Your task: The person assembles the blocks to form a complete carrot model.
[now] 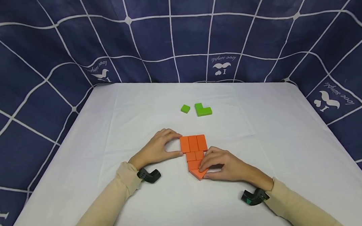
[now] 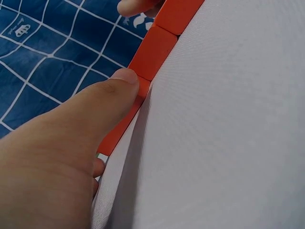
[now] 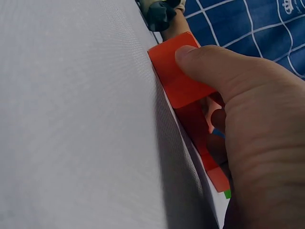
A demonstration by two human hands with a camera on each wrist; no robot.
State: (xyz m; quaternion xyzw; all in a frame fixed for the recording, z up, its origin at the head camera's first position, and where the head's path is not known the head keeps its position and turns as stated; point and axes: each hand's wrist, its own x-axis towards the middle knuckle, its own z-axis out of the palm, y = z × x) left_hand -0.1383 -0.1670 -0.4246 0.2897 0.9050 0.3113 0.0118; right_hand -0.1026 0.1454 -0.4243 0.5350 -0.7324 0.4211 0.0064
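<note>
Orange blocks form a flat, joined shape on the table, with three upright rectangles (image 1: pixel 193 143) across its far end. Two small orange squares (image 1: pixel 191 156) and another orange block (image 1: pixel 193 165) continue it toward the near side. My left hand (image 1: pixel 155 149) holds the leftmost rectangle (image 1: pixel 184 145) between thumb and fingers at its near and far ends. At the near tip, my right hand (image 1: pixel 224 163) pinches an orange triangular block (image 1: pixel 197 174), its thumb on the side face in the right wrist view. The right fingers hide part of the neighbouring block.
Beyond the orange shape lie a small green square block (image 1: pixel 185 108) and an L-shaped green piece or pair of blocks (image 1: pixel 203 111). A white cloth (image 1: pixel 132 108) covers the table. Dark blue gridded curtains (image 1: pixel 189 35) hang around the back and sides.
</note>
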